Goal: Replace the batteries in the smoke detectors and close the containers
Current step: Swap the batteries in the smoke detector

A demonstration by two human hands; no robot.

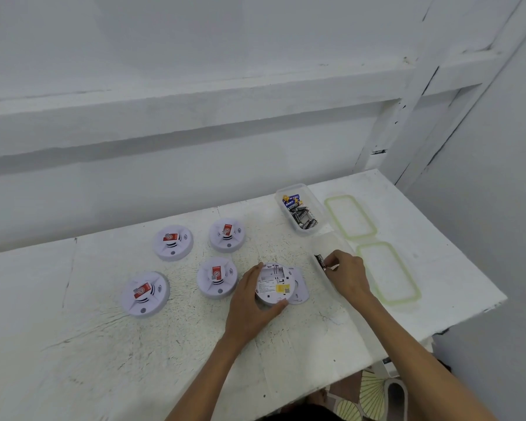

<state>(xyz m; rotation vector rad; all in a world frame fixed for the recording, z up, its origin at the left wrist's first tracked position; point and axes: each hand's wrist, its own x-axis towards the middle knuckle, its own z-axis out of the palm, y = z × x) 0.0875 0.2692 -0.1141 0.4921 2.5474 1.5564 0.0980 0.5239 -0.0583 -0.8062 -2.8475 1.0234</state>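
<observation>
Hands work over a scuffed white table (164,344) where 5 smoke detectors are laid out. The left hand (249,302) is a clenched grip around the rim of an overturned smoke detector (275,284), back side up, yellow label showing, at the centre of the table. Its detached base plate (301,285) lies partly under it at 3 o'clock.

The right hand (348,276) pinches a dark battery (320,260) between thumb and fingertips, held over a clear container (331,247) whose walls are hard to make out. At 12 o'clock from that hand sits a second clear container (312,230), open and stocked with batteries (301,212).

2 green-rimmed lids lie flat at 3 o'clock of the containers: the far lid (374,221) beside the stocked box, the near lid (415,287) just beyond the right hand.

4 closed detectors (145,294) rest face up at 9 o'clock of the overturned unit, each bearing a red sticker, grouped in 2 loose rows well apart from the containers.
</observation>
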